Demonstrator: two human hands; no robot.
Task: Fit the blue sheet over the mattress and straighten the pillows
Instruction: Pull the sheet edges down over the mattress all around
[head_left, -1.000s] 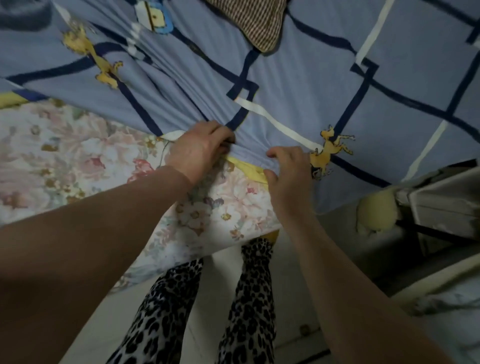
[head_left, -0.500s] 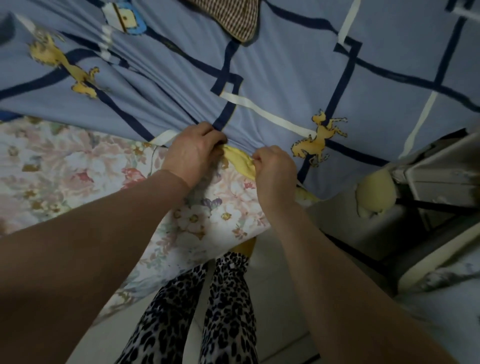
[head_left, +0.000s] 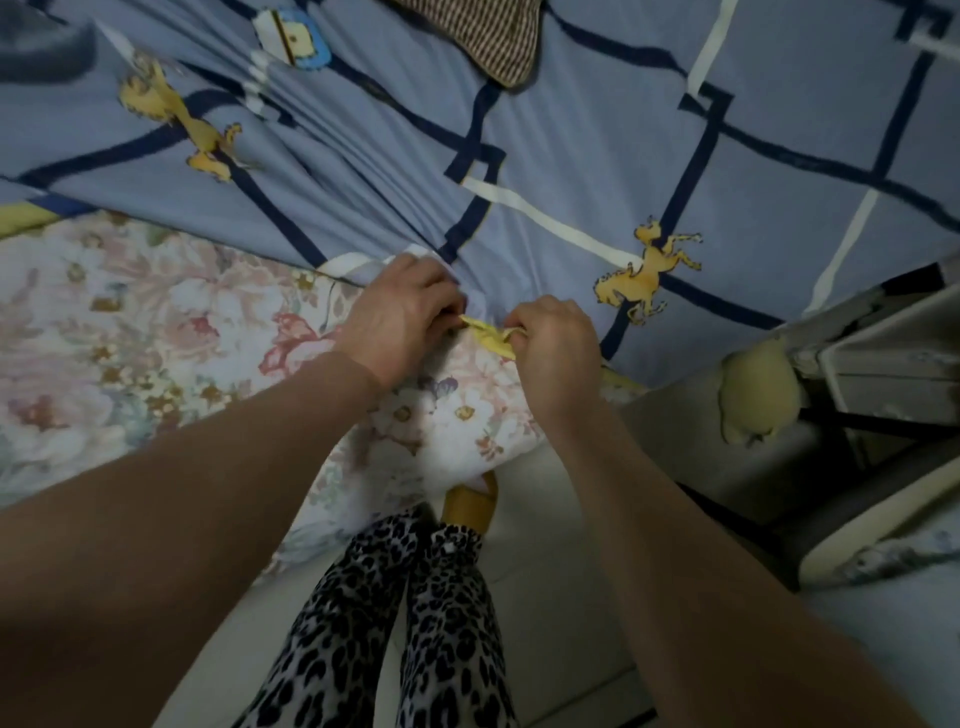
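Observation:
The blue sheet (head_left: 597, 135), with dark grid lines and yellow horse prints, covers the top of the bed and bunches in folds toward its corner. The floral mattress (head_left: 130, 332) shows bare below the sheet's edge. At that corner my left hand (head_left: 402, 317) grips the gathered sheet edge. My right hand (head_left: 558, 348) pinches the sheet's yellow hem (head_left: 488, 332) just beside it. Both fists sit close together, fingers curled. A brown checked pillow (head_left: 488, 41) lies at the top edge, partly cut off.
My legs in leopard-print trousers (head_left: 395, 613) stand on the pale floor against the bed's corner. A grey metal frame (head_left: 878, 353) and a yellowish lump (head_left: 758, 395) stand close on the right. Another bedding piece (head_left: 893, 561) lies at lower right.
My right hand has gone from lying flat on the sheet to pinching the yellow hem, and both hands have drawn the corner edge closer together. The view shifted slightly.

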